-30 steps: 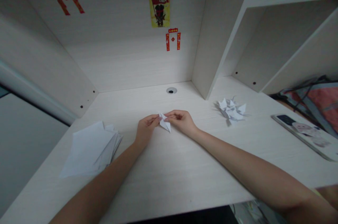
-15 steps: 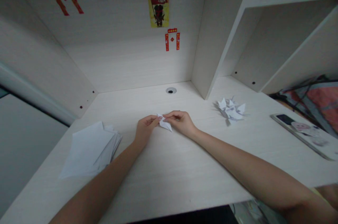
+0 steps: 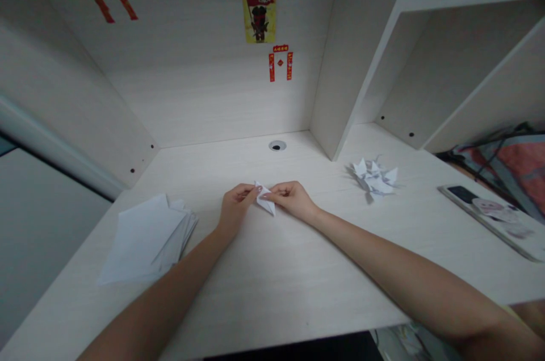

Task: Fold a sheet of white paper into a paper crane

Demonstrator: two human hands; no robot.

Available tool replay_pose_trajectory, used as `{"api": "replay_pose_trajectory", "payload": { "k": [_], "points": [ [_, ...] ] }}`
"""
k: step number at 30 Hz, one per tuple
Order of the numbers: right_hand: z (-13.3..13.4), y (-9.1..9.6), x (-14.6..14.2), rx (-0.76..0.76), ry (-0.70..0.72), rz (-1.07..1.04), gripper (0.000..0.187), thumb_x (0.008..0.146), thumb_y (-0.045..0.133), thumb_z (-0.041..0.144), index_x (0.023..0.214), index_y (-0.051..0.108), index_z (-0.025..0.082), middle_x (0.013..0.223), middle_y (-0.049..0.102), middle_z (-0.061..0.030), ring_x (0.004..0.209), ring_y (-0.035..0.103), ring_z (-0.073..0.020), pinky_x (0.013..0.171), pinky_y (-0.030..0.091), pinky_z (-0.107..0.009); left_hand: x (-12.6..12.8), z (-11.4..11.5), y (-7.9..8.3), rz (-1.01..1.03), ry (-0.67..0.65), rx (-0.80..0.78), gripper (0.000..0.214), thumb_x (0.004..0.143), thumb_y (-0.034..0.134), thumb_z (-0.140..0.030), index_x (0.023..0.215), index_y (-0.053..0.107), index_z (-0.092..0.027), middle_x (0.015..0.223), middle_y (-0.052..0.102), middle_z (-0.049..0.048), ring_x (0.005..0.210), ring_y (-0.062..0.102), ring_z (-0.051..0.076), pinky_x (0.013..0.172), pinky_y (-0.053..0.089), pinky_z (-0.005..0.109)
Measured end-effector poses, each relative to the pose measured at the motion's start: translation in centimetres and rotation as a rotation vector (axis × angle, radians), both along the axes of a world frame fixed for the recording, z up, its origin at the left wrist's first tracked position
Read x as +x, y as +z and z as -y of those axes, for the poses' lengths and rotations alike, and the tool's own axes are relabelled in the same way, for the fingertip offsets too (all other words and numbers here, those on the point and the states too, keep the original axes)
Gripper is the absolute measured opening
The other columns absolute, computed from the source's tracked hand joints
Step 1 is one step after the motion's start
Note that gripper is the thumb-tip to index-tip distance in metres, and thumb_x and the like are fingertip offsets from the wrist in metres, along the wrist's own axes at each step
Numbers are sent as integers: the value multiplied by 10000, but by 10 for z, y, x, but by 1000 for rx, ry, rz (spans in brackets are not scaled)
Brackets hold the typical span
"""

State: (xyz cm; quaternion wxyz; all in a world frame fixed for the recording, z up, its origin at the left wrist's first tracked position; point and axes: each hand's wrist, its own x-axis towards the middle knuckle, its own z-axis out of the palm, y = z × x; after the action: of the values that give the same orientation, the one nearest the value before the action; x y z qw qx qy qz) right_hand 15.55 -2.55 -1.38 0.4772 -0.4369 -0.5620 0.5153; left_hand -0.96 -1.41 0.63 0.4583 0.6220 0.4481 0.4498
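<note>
Between my hands, just above or on the desk (image 3: 272, 281), is a small piece of folded white paper (image 3: 267, 206) with a pointed end toward me. My left hand (image 3: 237, 205) pinches its left side between thumb and fingers. From the right, my right hand (image 3: 292, 199) grips the other side, its thumb lying across the folds. Both hands are closed on the paper, and the fingertips hide part of it. To the right lies a cluster of folded white paper pieces (image 3: 377, 178) with pointed tips.
A fanned stack of white paper sheets (image 3: 147, 236) lies at the left, beside my left forearm. A phone in a decorated case (image 3: 496, 216) rests at the right. Behind are a cable hole (image 3: 277, 146) and an upright shelf panel (image 3: 366, 54).
The folded paper has turned slightly, its lower point now more to the left and nearer me. My right thumb has shifted a little across it. Both hands keep hold.
</note>
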Motion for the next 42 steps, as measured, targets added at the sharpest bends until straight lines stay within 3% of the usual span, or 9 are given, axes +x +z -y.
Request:
{"api": "replay_pose_trajectory", "payload": {
  "k": [12,21,29,34,38,42],
  "points": [
    [4,5,3,-14,93,33,336,640,718,444,669,668,113,583,620,-13,479,457,-71,468,306,-209,1,2,-1,70,22,-13,229,677,673,-381,669,709,-155,763,703,47,757,602,171,710,429,264],
    [5,9,3,-25,125,55,350,644,711,457,630,629,117,534,552,19,451,380,-50,446,258,-208,0,3,-2,149,13,-22,230,708,653,-358,590,694,-165,665,669,18,726,590,157,731,411,260],
    [12,3,1,28,166,220,376,660,691,491,650,642,118,515,513,29,459,351,-57,445,243,-213,-3,-10,-6,288,189,-127,389,700,637,-482,830,731,-128,724,669,63,678,579,136,639,440,245],
    [11,1,-1,41,62,163,376,683,666,499,651,626,126,547,539,13,475,380,-67,455,261,-219,-1,-7,-2,210,67,-122,446,738,568,-532,892,729,-145,822,698,78,727,597,154,645,458,253],
    [8,0,-2,16,35,109,389,654,678,515,639,601,133,555,550,7,483,392,-70,454,275,-215,2,-2,0,107,-21,-100,288,659,686,-419,781,739,-164,869,723,64,792,620,184,696,463,265],
    [7,-2,-2,5,51,97,382,645,694,499,642,604,128,565,563,3,484,403,-68,459,280,-215,3,-1,-2,60,-21,-80,222,660,687,-381,679,728,-164,788,724,45,741,624,180,657,452,259]
  ]
}}
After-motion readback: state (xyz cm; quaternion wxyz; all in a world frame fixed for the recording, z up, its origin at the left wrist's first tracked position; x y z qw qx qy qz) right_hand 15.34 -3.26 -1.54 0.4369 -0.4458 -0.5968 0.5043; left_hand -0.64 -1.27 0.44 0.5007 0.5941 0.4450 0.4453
